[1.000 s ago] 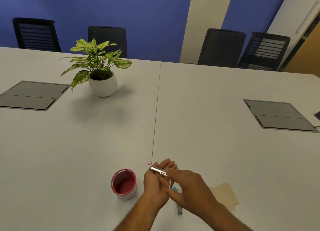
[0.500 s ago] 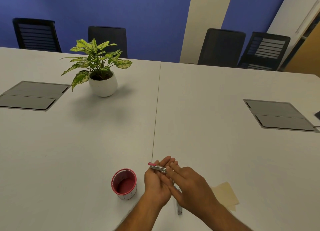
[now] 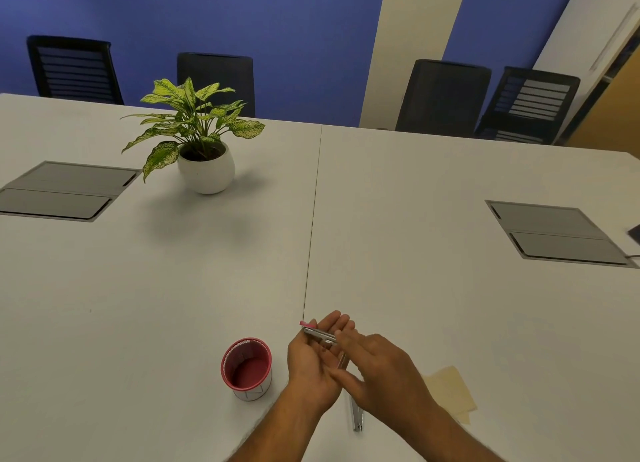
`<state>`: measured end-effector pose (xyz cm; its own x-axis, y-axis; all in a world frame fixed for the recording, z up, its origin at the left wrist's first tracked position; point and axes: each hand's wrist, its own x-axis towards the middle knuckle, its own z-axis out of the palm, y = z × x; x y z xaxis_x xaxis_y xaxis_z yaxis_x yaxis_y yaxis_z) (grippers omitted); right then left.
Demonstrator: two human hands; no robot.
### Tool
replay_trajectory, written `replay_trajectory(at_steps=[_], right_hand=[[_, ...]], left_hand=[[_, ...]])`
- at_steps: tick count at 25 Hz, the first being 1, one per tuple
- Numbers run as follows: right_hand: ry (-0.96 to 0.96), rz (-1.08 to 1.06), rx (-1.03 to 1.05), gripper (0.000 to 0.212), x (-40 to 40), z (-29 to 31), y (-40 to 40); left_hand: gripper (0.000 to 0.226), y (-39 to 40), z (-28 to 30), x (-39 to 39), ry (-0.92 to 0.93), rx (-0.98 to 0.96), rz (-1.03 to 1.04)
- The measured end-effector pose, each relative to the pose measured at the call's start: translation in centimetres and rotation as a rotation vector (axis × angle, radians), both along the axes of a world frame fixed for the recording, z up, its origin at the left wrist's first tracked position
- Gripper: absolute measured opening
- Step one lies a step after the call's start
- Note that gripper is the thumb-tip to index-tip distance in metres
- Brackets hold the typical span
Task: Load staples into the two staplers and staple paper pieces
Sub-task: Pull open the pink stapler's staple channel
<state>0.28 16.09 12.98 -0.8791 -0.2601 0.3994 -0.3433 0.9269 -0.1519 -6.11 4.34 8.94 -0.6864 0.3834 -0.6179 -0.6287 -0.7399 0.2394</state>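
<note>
- Nearest the camera, a second stapler (image 3: 356, 414) lies flat on the white table (image 3: 415, 288), its metal end pointing toward the near edge, partly hidden under the right forearm.
- Just right of it, pale paper pieces (image 3: 450, 390) sit stacked on the table, untouched for now.
- Left of the arms stands a red-rimmed cup (image 3: 246, 373), upright; whether it holds anything is too dim to tell.
- Now the action: the left hand (image 3: 311, 357) is palm up, fingers curled around a small pink-tipped stapler (image 3: 318, 333), its metal magazine showing across the palm.
- The right hand (image 3: 377, 368) comes over it palm down, fingers reaching onto the metal strip; whether they pinch staples I cannot tell.
- This looks like the loading step on the first stapler.
- Next move, I'd say, calls for seating staples squarely in the channel, then closing it with a steady left hand.
- Far left, a potted plant (image 3: 204, 150) stands well apart from the work.
</note>
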Motion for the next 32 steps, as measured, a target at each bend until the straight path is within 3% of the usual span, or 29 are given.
replay_trajectory(at_steps=[6, 13, 17, 20, 22, 25, 32], right_hand=[[-0.323, -0.226, -0.227, 0.034, -1.3, -0.5, 0.3], [-0.614, -0.465, -0.825, 0.019, -1.8, -3.2, 0.7], [-0.739, -0.515, -0.775, 0.017, -1.6, -5.4, 0.6], [-0.788, -0.531, -0.668, 0.011, -1.7, -6.9, 0.0], [-0.834, -0.536, -0.608, 0.011, -2.0, -7.7, -0.6], [-0.881, -0.541, -0.504, 0.016, -2.5, -9.0, -1.4], [-0.875, -0.552, -0.338, 0.024, -3.5, -11.4, -2.9]], left_hand=[[0.052, 0.4, -0.1, 0.6, -0.025, 0.005, 0.007], [0.039, -3.9, -1.3, -1.7, -0.016, -0.27, 0.09], [0.024, -7.9, -1.3, -3.8, 0.138, -0.747, -0.089], [0.015, -10.1, -0.9, -5.1, 0.39, -1.299, -0.419], [0.02, -11.0, -0.8, -5.6, 0.517, -1.577, -0.707], [0.027, -11.5, -0.7, -6.0, 0.606, -1.781, -1.05], [0.032, -11.1, -1.7, -6.0, 0.763, -2.015, -1.348]])
